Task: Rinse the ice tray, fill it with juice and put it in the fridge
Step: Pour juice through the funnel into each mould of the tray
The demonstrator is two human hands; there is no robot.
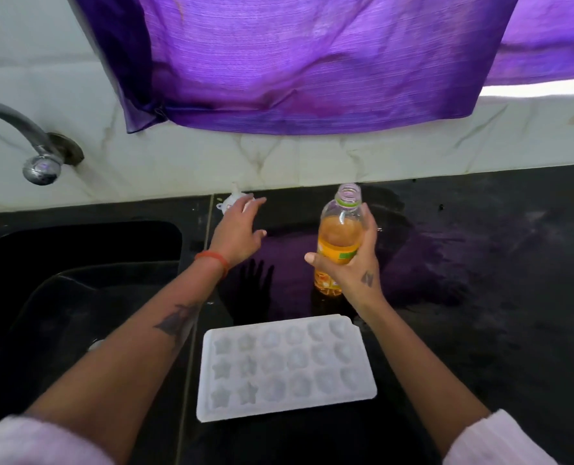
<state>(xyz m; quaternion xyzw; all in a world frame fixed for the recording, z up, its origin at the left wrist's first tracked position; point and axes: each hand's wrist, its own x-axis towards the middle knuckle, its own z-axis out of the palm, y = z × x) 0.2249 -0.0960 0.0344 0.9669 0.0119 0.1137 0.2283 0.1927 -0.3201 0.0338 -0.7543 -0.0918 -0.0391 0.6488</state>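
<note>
The white translucent plastic ice tray (287,367) lies flat on the black countertop, cavities facing up. The uncapped clear plastic bottle of orange juice (337,236) stands upright behind it.

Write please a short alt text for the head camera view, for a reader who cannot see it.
A person's right hand holds an uncapped bottle of orange juice upright on a black counter, while the open left hand reaches toward a small white funnel. A white ice tray lies empty in front, beside a dark sink.
</note>
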